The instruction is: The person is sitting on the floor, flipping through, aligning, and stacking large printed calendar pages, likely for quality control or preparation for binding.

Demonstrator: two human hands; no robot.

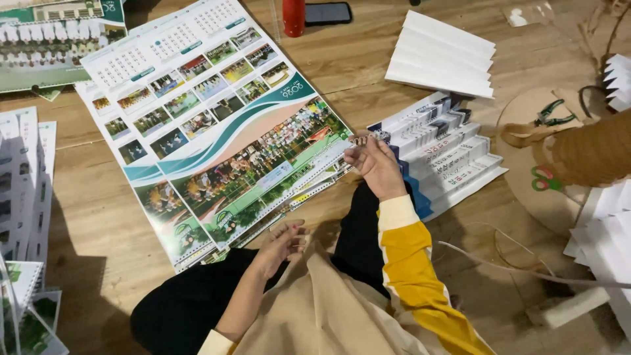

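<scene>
Beige cloth and dark trousers fill the near edge; the person sits on a wooden floor [92, 217], legs folded. Left hand [281, 244] rests near the knee, palm partly up, fingers loosely curled and holding nothing, just beside the lower edge of the calendar sheets [217, 131]. It looks parked there, idle, ready to steady the paper.

Right hand [376, 164], in a yellow-and-white sleeve, is stretched forward with the wrist bent, thumb and fingertips pinched shut on a small brownish piece [360, 139], maybe a bit of the binding strip; too small to tell for sure. The pinch sits right at the corner where the calendar sheets meet the pleated printed paper [447, 154], which lies fanned out as if folded accordion-fashion.

Calendar sheets are spread flat in an overlapping stack, angled across the floor, so their edges line up within reach.

Further right: a round cardboard disc [526, 190] with green pliers [551, 115] on it and red-and-green scissors [542, 179] set close at hand. A thin cord [499, 266] trails over the floor.

Far edge: plain white pleated paper [440, 56], a red bottle [294, 16], a dark phone [328, 12]. More printed stacks [26, 190] sit along the left.
</scene>
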